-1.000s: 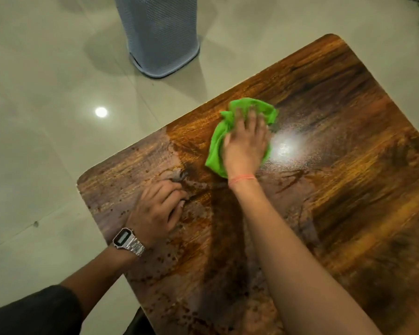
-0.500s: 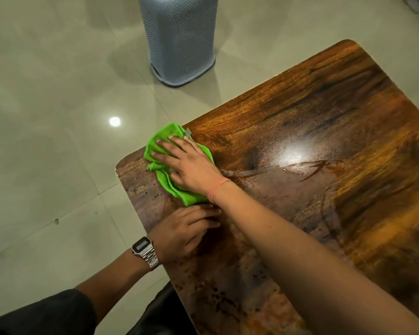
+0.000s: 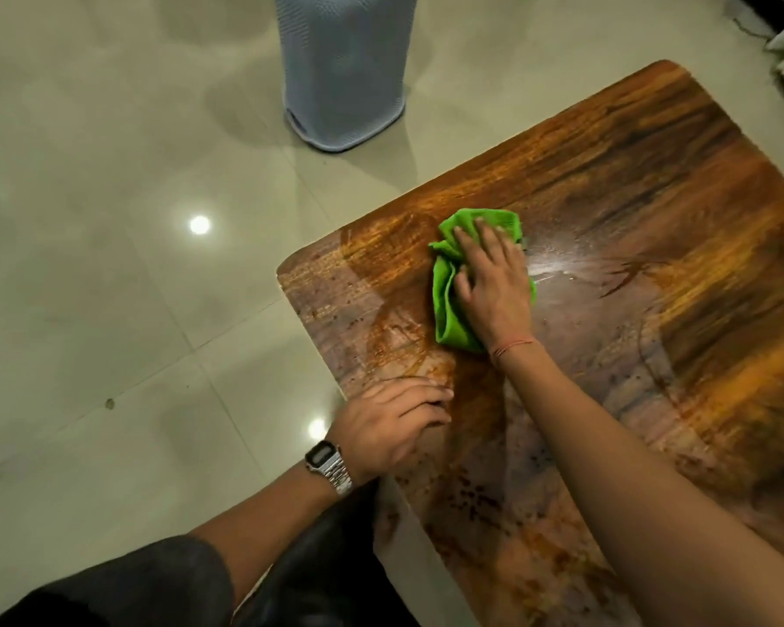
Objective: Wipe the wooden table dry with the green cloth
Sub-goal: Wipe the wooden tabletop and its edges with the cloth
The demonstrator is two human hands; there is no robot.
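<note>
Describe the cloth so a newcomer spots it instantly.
Start at the wooden table on the pale tiled floor. Near its left end, the right hand presses flat on a crumpled cloth. It is bright green, the only vivid colour here.

Wooden table (image 3: 652, 183): wood-grain top, brown and amber streaks, glossy, with a bright glare patch mid-surface. Wet film and streaks show around that glare; droplet speckle along the near-left edge and the left corner. Green cloth (image 3: 444, 300): soft, matt fabric with a fine ribbed weave, crumpled into folds. Floor tiles (image 3: 109, 310): pale, smooth, polished, mirroring ceiling lights, thin grout lines. Grey bin (image 3: 342, 70) beyond the far-left edge: looks like plastic, perforated mesh texture, matt. Wristwatch (image 3: 329, 466): metal link band, shiny silver. Sleeve (image 3: 146, 586): dark matt cloth. Wrist thread (image 3: 512, 346): thin orange string.
</note>
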